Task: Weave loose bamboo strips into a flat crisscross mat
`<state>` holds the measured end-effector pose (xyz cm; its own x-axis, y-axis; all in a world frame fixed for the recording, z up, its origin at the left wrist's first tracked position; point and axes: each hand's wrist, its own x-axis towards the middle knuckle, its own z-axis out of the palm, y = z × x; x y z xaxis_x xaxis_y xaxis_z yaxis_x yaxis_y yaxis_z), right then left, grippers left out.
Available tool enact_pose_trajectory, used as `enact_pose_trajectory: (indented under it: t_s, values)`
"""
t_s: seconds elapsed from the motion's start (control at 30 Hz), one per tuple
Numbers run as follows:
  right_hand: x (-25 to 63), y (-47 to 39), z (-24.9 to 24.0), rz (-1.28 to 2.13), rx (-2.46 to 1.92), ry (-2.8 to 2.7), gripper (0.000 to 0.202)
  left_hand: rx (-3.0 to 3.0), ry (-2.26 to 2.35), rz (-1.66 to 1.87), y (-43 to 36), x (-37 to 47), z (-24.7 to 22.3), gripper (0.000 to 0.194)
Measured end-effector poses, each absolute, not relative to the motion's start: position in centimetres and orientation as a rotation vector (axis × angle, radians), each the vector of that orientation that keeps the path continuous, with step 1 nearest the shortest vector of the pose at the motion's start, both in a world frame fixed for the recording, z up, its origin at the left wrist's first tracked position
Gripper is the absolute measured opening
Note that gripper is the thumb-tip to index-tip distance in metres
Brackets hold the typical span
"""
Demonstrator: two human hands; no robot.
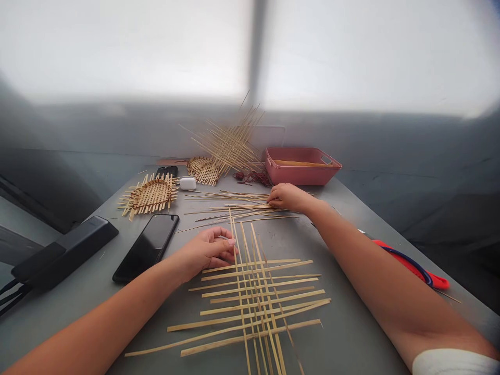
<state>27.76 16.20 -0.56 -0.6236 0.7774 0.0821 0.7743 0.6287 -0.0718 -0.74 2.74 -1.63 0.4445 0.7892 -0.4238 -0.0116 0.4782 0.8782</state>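
In front of me on the grey table lies a loose open weave of pale bamboo strips [258, 297], with long strips crossing several sideways ones. My left hand [207, 252] is at its upper left, thumb and fingers closed around the leftmost long strip. Farther back, a spread of thin loose bamboo strips [226, 209] lies crosswise. My right hand [289, 198] reaches over their right end, its fingers bent down and pinched on the strips. Exactly how many strips it grips is hidden.
At the back stand a pink basket [302, 174], a larger woven lattice [232, 146] and dark red cord [252, 176]. Left are a woven piece [152, 194], white case [188, 183], phone [148, 247] and black device [70, 250]. Red-and-blue handles [414, 265] lie right, beside my forearm.
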Motion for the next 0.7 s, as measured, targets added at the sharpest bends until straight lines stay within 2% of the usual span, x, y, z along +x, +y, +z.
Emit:
enact_pose_trajectory:
  t_s: [0.7]
  values:
    - [27.5, 15.2, 0.5, 0.212, -1.315, -2.724, 0.018, 0.949, 0.999, 0.607, 2.9, -0.8, -1.5, 0.052]
